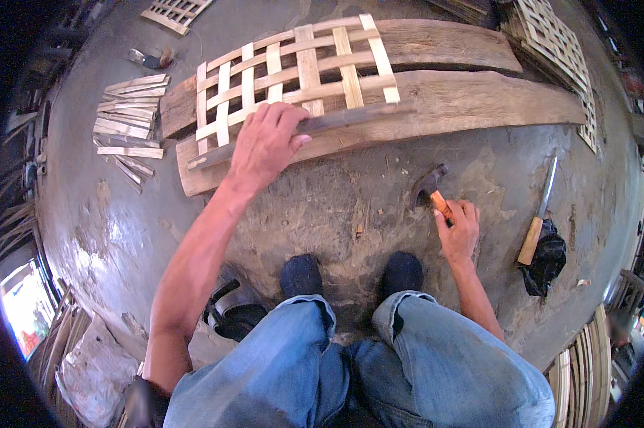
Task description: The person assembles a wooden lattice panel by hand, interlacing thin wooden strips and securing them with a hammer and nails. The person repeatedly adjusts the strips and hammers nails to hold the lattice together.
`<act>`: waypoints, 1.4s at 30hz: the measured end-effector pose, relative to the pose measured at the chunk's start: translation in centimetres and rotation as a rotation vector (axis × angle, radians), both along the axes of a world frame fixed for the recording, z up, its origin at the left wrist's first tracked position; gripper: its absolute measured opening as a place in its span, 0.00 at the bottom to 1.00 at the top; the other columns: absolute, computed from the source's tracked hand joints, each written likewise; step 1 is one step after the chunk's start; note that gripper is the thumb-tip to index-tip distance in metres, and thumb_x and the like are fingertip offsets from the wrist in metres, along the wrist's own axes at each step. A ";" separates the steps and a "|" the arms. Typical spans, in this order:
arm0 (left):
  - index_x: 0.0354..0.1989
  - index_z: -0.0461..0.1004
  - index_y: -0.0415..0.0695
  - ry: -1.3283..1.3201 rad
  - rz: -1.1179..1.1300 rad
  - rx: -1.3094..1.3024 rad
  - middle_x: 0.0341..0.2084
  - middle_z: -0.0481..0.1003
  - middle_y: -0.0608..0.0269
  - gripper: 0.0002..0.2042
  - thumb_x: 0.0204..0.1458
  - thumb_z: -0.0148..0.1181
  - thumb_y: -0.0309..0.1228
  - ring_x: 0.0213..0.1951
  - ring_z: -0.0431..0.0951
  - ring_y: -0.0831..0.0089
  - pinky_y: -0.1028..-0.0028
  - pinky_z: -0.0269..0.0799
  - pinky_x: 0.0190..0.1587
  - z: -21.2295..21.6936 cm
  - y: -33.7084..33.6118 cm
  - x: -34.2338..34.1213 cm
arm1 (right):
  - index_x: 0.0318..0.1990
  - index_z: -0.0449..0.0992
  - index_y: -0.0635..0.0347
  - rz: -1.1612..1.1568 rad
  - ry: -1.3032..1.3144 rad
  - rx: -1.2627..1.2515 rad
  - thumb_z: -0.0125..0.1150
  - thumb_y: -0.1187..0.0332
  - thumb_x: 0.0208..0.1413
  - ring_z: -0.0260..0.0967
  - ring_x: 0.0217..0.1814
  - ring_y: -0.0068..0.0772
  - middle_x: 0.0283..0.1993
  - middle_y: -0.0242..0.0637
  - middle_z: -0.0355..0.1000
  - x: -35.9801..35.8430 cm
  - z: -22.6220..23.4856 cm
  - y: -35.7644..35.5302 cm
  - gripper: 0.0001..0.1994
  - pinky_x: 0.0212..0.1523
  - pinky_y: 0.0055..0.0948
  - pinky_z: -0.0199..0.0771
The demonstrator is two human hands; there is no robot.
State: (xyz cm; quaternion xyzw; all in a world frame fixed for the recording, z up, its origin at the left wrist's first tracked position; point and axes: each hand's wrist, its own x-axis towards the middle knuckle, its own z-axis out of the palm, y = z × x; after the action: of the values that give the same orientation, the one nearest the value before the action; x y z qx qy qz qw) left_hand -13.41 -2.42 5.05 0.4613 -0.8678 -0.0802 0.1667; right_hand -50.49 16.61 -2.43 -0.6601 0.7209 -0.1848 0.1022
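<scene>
My left hand (267, 139) is closed round a long dark wooden strip (354, 116), which lies along the near edge of a lattice panel of woven pale slats (307, 63). The panel rests on two thick wooden planks (478, 100) on the floor. Low on the right, my right hand (459, 228) grips a claw hammer (429, 184) by its orange handle. The hammer's dark metal head points away from me, apart from the panel. My left fingers partly hide the strip and the panel's near edge.
Loose pale slats (126, 118) lie left of the planks, near a small metal-and-brown tool (151, 58). On the right are a long knife (539, 221) and a black plastic bag (548, 258). Woven panels (553, 39) are stacked far right. Sandals (240, 314) sit by my left leg.
</scene>
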 end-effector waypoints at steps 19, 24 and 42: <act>0.54 0.71 0.38 0.852 0.151 0.369 0.37 0.75 0.62 0.24 0.69 0.42 0.49 0.38 0.74 0.78 0.73 0.71 0.44 20.1 -3.8 3.4 | 0.40 0.77 0.66 0.001 -0.518 -0.619 0.54 0.64 0.68 0.70 0.37 0.29 0.35 0.35 0.74 -1.6 22.9 -17.4 0.13 0.42 0.29 0.71; 0.54 0.70 0.36 0.834 0.133 0.597 0.35 0.74 0.66 0.24 0.70 0.42 0.47 0.40 0.71 0.78 0.75 0.68 0.46 12.1 1.5 1.4 | 0.41 0.80 0.66 0.237 -0.603 -0.343 0.58 0.67 0.64 0.72 0.35 0.21 0.32 0.32 0.77 2.0 30.4 -21.3 0.10 0.40 0.24 0.72; 0.51 0.69 0.37 0.746 0.170 0.680 0.33 0.68 0.66 0.24 0.70 0.40 0.49 0.38 0.64 0.75 0.72 0.64 0.44 6.9 5.3 -1.9 | 0.32 0.83 0.63 0.351 -0.676 0.050 0.72 0.52 0.51 0.73 0.27 0.26 0.25 0.37 0.77 9.8 23.6 -25.5 0.19 0.32 0.31 0.73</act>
State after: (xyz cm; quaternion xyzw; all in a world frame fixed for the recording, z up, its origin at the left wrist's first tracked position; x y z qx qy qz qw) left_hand -15.32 2.83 11.93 0.4984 -0.6335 -0.5032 0.3115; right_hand -40.72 -8.92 21.15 -0.6727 0.5267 -0.3542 0.3803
